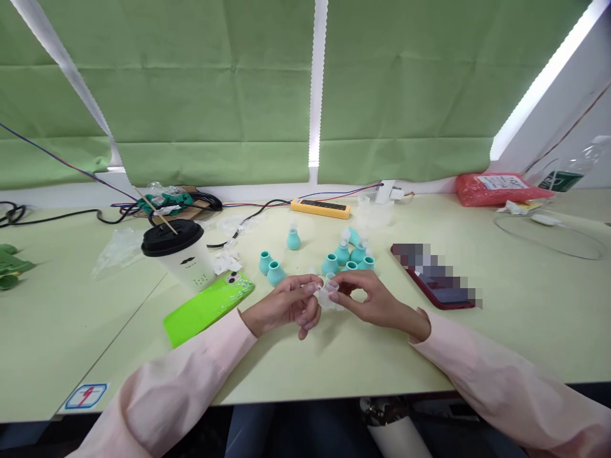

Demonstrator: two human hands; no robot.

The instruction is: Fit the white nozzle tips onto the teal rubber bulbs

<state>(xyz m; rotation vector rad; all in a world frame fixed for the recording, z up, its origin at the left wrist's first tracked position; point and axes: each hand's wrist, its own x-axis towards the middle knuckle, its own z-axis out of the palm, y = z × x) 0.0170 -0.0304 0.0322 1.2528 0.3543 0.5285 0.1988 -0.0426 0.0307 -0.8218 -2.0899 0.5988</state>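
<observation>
My left hand (290,300) and my right hand (377,300) meet over the table, both closed on a clear plastic piece (329,296) with small round, cup-like openings. Thumb and fingertips of each hand pinch it from opposite sides; whether it is one part or several I cannot tell. Just beyond my left fingers stand two teal rubber bulbs (275,273) with open necks. Behind my right hand several more teal bulbs (330,264) are clustered, some topped with clear parts. Farther back, a single teal bulb (293,240) stands upright with a clear piece on top.
Left of my hands are a lime-green phone (205,310) and a lidded paper cup (188,264) with a stick. A dark red phone (432,277) lies to the right. Toward the back are a yellow power strip (319,208), cables and a red package (499,189) on the table (515,318).
</observation>
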